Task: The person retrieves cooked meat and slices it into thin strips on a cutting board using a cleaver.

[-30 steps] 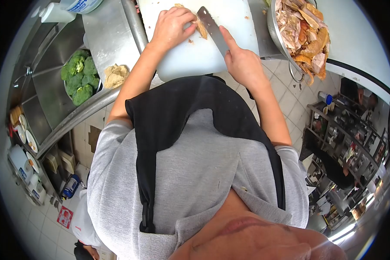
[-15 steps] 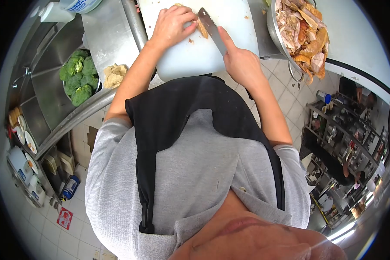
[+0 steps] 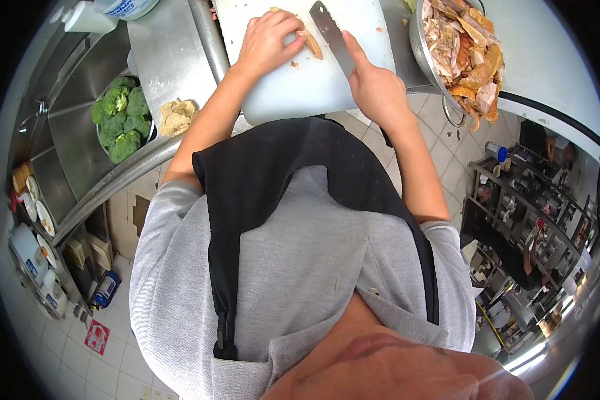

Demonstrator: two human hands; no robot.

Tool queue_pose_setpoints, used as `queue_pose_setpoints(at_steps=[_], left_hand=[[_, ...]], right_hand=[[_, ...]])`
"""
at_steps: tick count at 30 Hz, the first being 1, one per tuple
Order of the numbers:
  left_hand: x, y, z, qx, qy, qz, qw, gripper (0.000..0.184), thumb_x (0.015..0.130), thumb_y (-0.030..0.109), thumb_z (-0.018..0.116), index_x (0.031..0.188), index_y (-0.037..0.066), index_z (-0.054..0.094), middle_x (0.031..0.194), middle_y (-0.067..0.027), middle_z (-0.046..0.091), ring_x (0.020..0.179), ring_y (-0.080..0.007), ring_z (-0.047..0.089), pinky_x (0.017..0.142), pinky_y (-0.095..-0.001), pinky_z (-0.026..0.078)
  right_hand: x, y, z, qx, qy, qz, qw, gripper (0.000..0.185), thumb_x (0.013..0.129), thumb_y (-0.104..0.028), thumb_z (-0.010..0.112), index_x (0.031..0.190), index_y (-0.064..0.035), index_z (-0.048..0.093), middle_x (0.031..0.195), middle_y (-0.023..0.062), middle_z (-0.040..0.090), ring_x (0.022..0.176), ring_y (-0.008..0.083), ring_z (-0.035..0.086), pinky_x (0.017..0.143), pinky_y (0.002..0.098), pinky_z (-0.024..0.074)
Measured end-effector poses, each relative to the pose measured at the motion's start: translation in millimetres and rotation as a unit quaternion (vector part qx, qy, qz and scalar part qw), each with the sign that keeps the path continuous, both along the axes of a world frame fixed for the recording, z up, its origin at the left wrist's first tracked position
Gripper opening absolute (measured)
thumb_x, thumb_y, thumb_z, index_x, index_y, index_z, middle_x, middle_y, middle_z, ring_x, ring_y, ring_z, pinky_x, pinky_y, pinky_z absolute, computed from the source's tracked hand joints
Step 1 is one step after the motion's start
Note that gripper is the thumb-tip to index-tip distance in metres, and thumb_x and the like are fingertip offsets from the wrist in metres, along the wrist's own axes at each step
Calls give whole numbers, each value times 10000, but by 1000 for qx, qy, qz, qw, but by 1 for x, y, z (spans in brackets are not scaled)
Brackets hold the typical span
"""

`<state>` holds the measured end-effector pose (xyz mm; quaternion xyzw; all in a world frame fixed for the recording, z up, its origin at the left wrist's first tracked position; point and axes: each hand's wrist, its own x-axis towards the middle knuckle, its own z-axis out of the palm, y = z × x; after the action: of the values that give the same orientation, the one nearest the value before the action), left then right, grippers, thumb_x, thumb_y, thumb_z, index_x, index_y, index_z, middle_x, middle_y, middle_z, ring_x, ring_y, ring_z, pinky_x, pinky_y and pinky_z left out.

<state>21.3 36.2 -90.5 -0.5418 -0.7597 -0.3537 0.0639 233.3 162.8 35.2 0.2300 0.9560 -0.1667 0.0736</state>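
My right hand (image 3: 378,87) is wrapped round the handle of a cleaver-like knife (image 3: 331,33), its index finger stretched along the blade. The blade lies over a white cutting board (image 3: 293,93), a little to the right of a strip of cooked meat (image 3: 313,47). My left hand (image 3: 268,43) is closed with bent fingers on the meat, pressing it to the board; part of the piece is hidden beneath them. Small crumbs are scattered near the strip. A metal colander (image 3: 421,47) heaped with cut meat (image 3: 470,53) stands right of the board.
Broccoli (image 3: 122,117) fills a bowl at the sink (image 3: 77,143) on the left. A beige lump (image 3: 178,117) rests on the steel counter (image 3: 163,53). White bottle (image 3: 90,19) at upper left. Behind at right, a person (image 3: 507,257) is beside metal shelves (image 3: 533,193).
My right hand and the knife have shifted slightly right, widening the gap between blade and meat strip. My left hand stays nearly in place. The person at lower left has gone from view.
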Motion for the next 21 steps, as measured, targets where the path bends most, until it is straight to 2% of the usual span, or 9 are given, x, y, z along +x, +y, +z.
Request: queue_pose_setpoints(at_steps=[1, 8, 10, 20, 21], left_hand=[[0, 1, 0, 2, -4, -2, 1000, 179, 841, 262, 768, 1001, 190, 730, 1092, 22, 700, 1078, -215, 646, 903, -408, 443], [0, 0, -1, -2, 8, 4, 1000, 181, 835, 259, 771, 997, 190, 732, 1078, 25, 697, 1074, -216, 648, 893, -415, 449], [1, 0, 0, -3, 0, 3, 1000, 181, 830, 259, 773, 993, 191, 733, 1080, 26, 698, 1072, -217, 649, 900, -414, 451], [0, 0, 2, -8, 5, 6, 1000, 166, 835, 258, 770, 983, 188, 739, 1079, 24, 704, 1064, -221, 647, 902, -414, 454], [0, 0, 3, -9, 6, 7, 1000, 168, 834, 259, 770, 984, 188, 740, 1080, 25, 705, 1066, -220, 646, 904, -414, 453]], right_hand=[[2, -2, 4, 4, -12, 11, 1000, 752, 933, -119, 563, 1629, -239, 304, 716, 181, 701, 690, 391, 696, 703, 508, 553], [14, -6, 0, 5, -6, 37, 999, 748, 917, -96, 564, 1616, -229, 333, 716, 181, 697, 677, 388, 689, 690, 512, 548], [18, -5, -3, -26, -18, 21, 999, 713, 969, -129, 545, 1625, -271, 308, 721, 218, 681, 709, 434, 678, 721, 543, 530], [12, -3, -3, -40, -11, 21, 999, 721, 960, -111, 536, 1626, -267, 310, 746, 243, 682, 724, 446, 677, 743, 534, 529], [12, -2, -4, -33, -8, 29, 999, 732, 936, -97, 545, 1621, -234, 324, 751, 223, 694, 721, 429, 683, 736, 526, 538]])
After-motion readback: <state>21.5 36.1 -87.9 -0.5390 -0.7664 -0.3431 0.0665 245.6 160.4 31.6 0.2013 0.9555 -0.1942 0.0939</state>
